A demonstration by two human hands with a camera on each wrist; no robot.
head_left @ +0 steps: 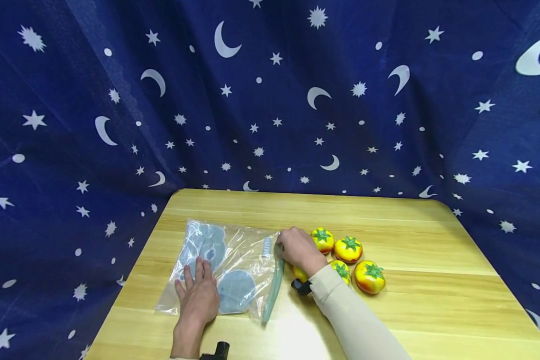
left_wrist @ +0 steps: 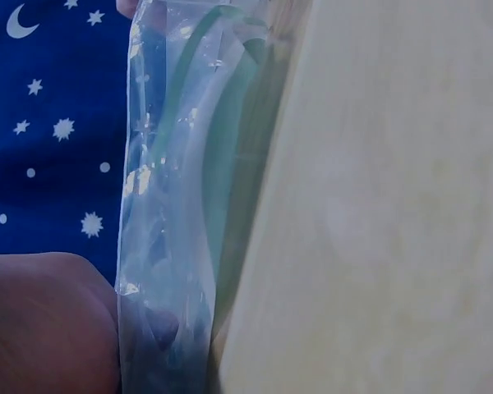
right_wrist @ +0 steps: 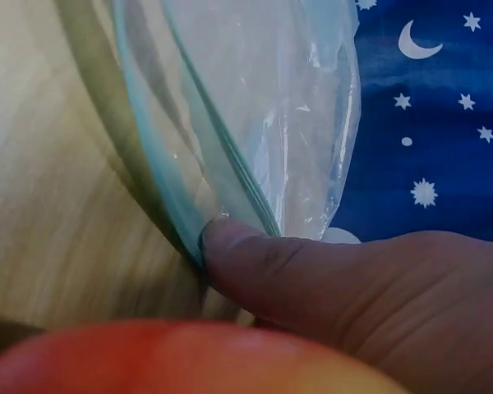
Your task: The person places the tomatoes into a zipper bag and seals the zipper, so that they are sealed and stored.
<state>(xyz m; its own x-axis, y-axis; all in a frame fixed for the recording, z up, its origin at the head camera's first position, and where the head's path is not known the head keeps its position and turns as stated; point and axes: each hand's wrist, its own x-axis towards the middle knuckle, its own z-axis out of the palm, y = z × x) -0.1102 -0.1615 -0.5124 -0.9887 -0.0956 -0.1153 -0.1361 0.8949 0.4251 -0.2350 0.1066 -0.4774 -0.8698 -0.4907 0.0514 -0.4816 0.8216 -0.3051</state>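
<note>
A clear plastic zip bag (head_left: 247, 250) with pale blue printed shapes lies flat on the wooden table (head_left: 409, 320). Its greenish zip edge (head_left: 274, 292) faces right and bows apart in the right wrist view. My left hand (head_left: 199, 300) rests on the bag's lower left with fingers spread straight. At the far end of the zip edge, my right hand (head_left: 300, 248) pinches the bag's rim, the thumb (right_wrist: 255, 258) showing on it. Just right of that hand sit several yellow-red toy tomatoes (head_left: 370, 277) with green tops; the right forearm partly hides some.
A dark blue curtain (head_left: 270, 100) with white moons and stars hangs behind the table and down its sides. In the right wrist view a red rounded tomato surface (right_wrist: 189, 361) is close below the thumb. Black wrist devices (head_left: 301, 287) are worn on both wrists.
</note>
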